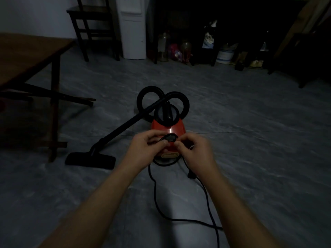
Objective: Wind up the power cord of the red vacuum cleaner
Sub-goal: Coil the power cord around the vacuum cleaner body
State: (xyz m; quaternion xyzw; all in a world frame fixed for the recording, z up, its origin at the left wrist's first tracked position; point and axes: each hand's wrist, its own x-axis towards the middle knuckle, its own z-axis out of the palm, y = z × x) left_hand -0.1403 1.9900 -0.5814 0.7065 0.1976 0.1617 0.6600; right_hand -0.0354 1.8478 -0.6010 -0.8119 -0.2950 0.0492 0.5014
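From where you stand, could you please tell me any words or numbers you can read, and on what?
No text is legible.
Pale plate on the red vacuum cleaner: too dim and blurred to read.
Jars by the far wall: too small.

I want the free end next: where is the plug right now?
In the head view, the plug is near mid-frame, just below the right hand and right of the vacuum's near end.

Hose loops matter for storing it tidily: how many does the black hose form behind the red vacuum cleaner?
2. The left loop rises behind the red vacuum cleaner, the right loop beside it. Others may be hidden in the dark.
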